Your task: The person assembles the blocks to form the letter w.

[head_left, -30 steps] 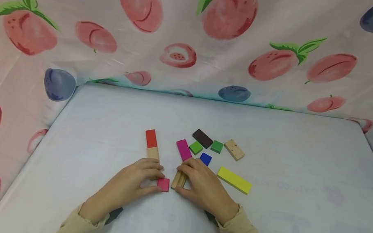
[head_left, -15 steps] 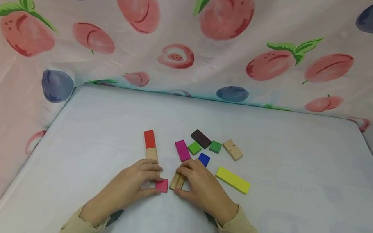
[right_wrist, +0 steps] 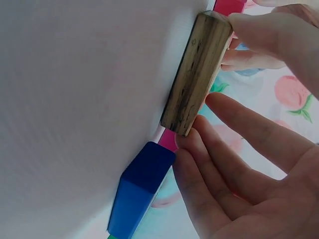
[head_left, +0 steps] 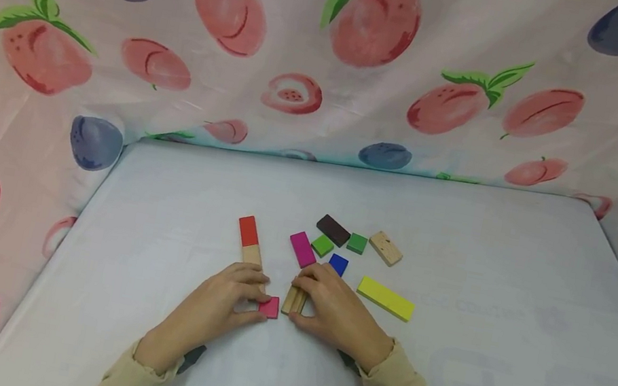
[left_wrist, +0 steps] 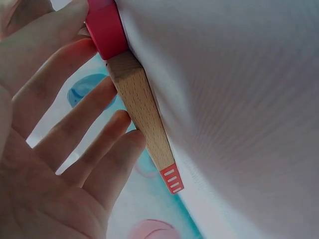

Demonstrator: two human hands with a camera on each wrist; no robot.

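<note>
My left hand [head_left: 212,300] pinches a small pink block [head_left: 269,307] between thumb and index finger. In the left wrist view, its other fingertips touch the side of a long plain wooden block [left_wrist: 142,109]. That block carries on in line from the pink one, with a red block [head_left: 248,231] at its far end. Just to the right, my right hand [head_left: 335,305] holds a grooved wooden block [head_left: 294,301] lengthwise, thumb at the near end, fingertips at the far end. The right wrist view shows dark grain on this block [right_wrist: 197,74]. A narrow gap separates it from the pink block.
Beyond my right hand lie a magenta block [head_left: 302,249], a blue block [head_left: 338,264], two green blocks [head_left: 322,245], a dark brown block [head_left: 333,230] and a speckled wooden block [head_left: 386,248]. A yellow block [head_left: 386,298] lies to the right. Fruit-print cloth [head_left: 360,112] hangs behind the table.
The head view has shifted very slightly. Both hands and all the blocks keep practically the same places.
</note>
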